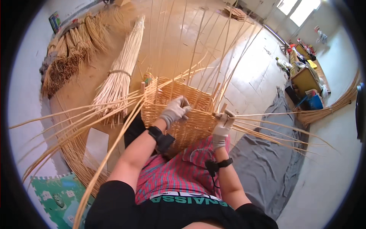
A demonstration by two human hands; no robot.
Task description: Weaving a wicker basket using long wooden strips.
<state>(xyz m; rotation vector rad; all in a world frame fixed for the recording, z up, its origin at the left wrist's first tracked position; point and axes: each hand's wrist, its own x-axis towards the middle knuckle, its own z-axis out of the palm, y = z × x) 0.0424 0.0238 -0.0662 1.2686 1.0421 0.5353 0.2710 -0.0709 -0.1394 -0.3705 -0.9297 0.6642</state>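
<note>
A square woven wicker basket (177, 133) rests in my lap over red striped cloth (164, 175), with long upright rods (192, 49) and loose reeds (116, 102) sticking out around it. My left hand (176, 112), gloved, is curled closed at the near rim, left of centre; what its fingertips grip is hidden. My right hand (223, 126), also gloved, is closed on pale reeds at the basket's right corner, beside a short wooden stake (216, 88) rising from that side.
Reed bundles lie at left (124, 63) and far left (82, 40), and another (320, 114) at right. A grey cloth (267, 175) covers floor on the right, near a cluttered bench (307, 78). A green foam mat (53, 196) is at lower left; woven pieces (234, 13) lie behind.
</note>
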